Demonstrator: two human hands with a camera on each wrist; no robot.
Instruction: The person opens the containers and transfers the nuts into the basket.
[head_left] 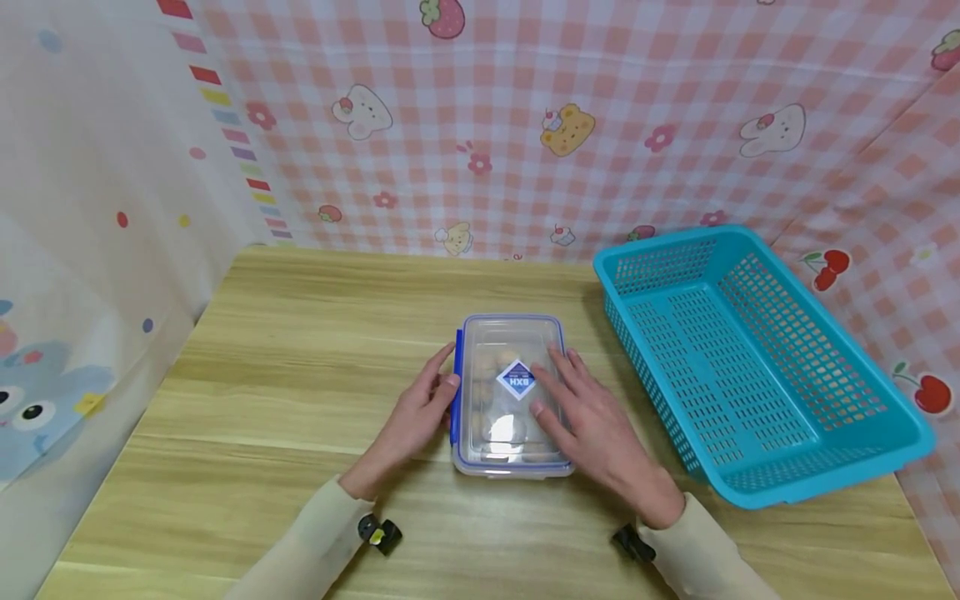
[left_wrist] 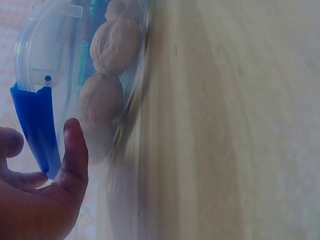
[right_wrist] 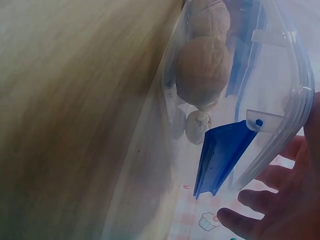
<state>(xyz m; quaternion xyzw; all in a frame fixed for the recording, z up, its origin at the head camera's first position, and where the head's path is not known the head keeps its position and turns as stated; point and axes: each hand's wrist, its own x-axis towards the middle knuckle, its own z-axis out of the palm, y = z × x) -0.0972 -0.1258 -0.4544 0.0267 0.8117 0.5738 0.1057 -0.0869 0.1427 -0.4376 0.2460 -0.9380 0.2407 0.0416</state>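
A clear plastic food container (head_left: 487, 342) with a blue-edged lid and a diamond-shaped label lies on the table. Round, wrinkled brown walnuts (left_wrist: 115, 47) show through its wall, and the right wrist view has walnuts (right_wrist: 202, 70) too. My left hand (head_left: 412, 417) is at the container's left side, its thumb and fingers by a blue side latch (head_left: 456, 392), which slants outward in the left wrist view. The right hand (head_left: 603, 425) rests with fingers spread on the lid's right part. Another blue latch (right_wrist: 222, 155) sticks outward on that side.
A large turquoise plastic basket (head_left: 750, 375) stands right of the container, close to the right hand. The wooden tabletop (head_left: 300, 358) stretches to the left. Pink checked cloth (head_left: 510, 125) hangs behind the table, with patterned white cloth (head_left: 97, 208) at the left.
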